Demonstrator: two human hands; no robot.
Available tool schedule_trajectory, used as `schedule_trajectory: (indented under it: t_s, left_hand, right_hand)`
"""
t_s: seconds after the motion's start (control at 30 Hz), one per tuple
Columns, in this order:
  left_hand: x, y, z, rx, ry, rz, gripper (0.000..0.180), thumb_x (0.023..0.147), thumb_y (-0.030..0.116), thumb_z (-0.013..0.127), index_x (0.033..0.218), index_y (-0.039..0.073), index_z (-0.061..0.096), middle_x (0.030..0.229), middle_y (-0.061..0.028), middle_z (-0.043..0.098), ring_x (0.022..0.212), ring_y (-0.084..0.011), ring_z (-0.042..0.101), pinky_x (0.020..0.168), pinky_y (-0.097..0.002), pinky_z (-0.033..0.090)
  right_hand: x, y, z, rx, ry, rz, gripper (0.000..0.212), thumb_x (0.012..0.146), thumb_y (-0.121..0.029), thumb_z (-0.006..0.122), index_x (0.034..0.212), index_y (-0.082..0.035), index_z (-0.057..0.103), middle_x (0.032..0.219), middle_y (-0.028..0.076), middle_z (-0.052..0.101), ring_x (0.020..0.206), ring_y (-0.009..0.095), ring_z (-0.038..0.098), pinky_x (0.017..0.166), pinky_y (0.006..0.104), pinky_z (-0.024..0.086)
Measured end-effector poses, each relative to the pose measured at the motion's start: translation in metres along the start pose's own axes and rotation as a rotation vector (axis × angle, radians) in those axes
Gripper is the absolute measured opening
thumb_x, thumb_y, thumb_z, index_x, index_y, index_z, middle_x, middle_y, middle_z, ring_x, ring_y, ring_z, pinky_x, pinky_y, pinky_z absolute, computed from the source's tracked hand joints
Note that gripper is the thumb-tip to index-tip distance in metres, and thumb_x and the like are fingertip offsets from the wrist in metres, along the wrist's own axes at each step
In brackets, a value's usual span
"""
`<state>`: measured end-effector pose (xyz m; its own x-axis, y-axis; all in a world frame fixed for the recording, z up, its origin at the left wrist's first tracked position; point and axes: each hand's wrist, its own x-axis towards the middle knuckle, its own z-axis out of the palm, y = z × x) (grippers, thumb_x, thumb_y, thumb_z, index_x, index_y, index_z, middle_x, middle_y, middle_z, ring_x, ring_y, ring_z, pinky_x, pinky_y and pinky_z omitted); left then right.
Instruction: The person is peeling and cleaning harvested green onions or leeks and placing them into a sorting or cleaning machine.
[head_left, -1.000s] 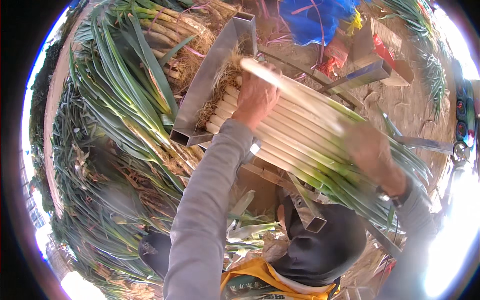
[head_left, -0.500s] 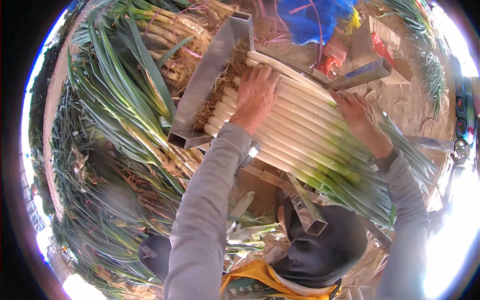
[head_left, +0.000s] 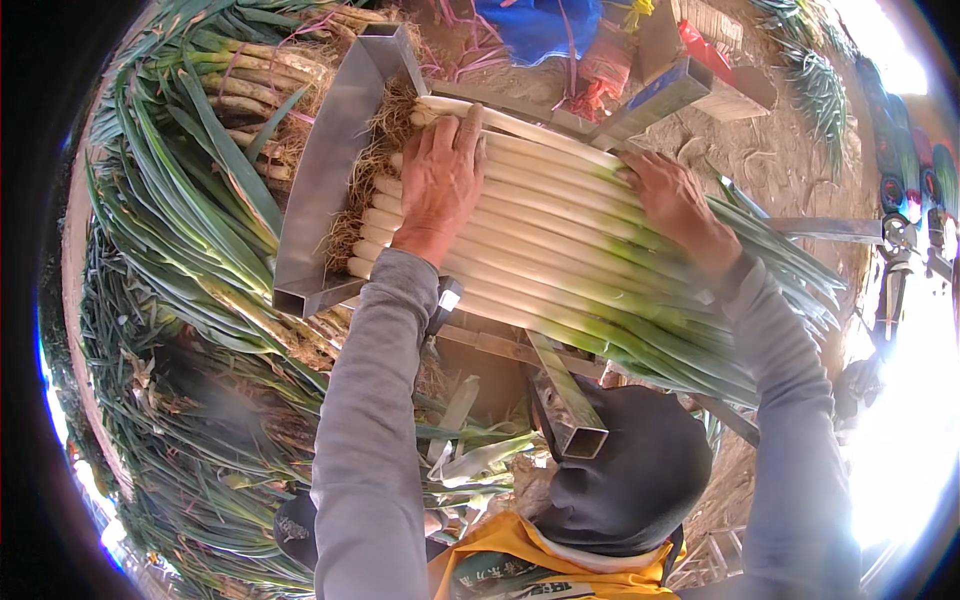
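A row of long leeks (head_left: 520,250) lies side by side in a metal frame (head_left: 330,170), white stems to the left and green leaves to the right. Their hairy roots (head_left: 365,185) meet the frame's upright plate. Across the white stems near the roots rests my left hand (head_left: 440,180), its fingers stretched toward the farthest leek. My right hand (head_left: 680,205) bends its fingers over that far leek where white turns green. Its thumb and fingertips are partly hidden. Both hands touch the leeks.
More leeks (head_left: 180,190) are heaped at the left, some tied with pink string. Blue plastic (head_left: 540,30) and a cardboard box (head_left: 735,95) lie beyond the frame. Square metal tubes (head_left: 570,415) jut out near and far. Below is a dark cloth-covered shape (head_left: 630,480).
The whole view has shifted, so the frame and leeks appear farther left. Both hands stay on the leeks; my right hand sits slightly farther right along the far leek.
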<state>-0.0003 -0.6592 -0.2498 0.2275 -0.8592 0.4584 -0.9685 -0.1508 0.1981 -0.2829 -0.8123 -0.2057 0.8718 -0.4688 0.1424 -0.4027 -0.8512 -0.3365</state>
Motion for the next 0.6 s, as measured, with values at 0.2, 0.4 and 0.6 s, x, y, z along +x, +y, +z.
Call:
schedule_trajectory:
  t_s: [0.2, 0.4, 0.6]
  left_hand:
    - [0.000, 0.001, 0.000, 0.015, -0.031, -0.018, 0.045, 0.095, 0.023, 0.064, 0.138, 0.013, 0.059, 0.104, -0.0073, 0.056, 0.101, -0.0268, 0.059, 0.091, -0.0458, 0.047]
    - [0.000, 0.000, -0.001, 0.072, -0.141, -0.021, 0.049, 0.092, 0.023, 0.066, 0.140, 0.015, 0.059, 0.111, -0.0074, 0.054, 0.106, -0.0272, 0.056, 0.093, -0.0482, 0.045]
    - [0.000, 0.000, 0.000, 0.087, -0.129, -0.011, 0.051, 0.090, 0.024, 0.068, 0.140, 0.015, 0.059, 0.113, -0.0082, 0.053, 0.107, -0.0280, 0.055, 0.094, -0.0487, 0.043]
  right_hand:
    - [0.009, 0.011, -0.009, 0.085, -0.210, 0.051, 0.037, 0.100, -0.027, 0.057, 0.127, -0.001, 0.060, 0.111, 0.023, 0.068, 0.102, 0.042, 0.064, 0.089, 0.0484, 0.051]
    - [0.016, 0.028, 0.001, 0.269, -0.261, 0.115, 0.041, 0.105, -0.033, 0.052, 0.119, 0.004, 0.063, 0.110, 0.024, 0.068, 0.104, 0.039, 0.066, 0.092, 0.0434, 0.050]
    - [0.027, 0.026, -0.008, 0.468, -0.468, 0.246, 0.041, 0.105, -0.033, 0.052, 0.120, 0.004, 0.062, 0.111, 0.025, 0.067, 0.107, 0.038, 0.064, 0.095, 0.0437, 0.049]
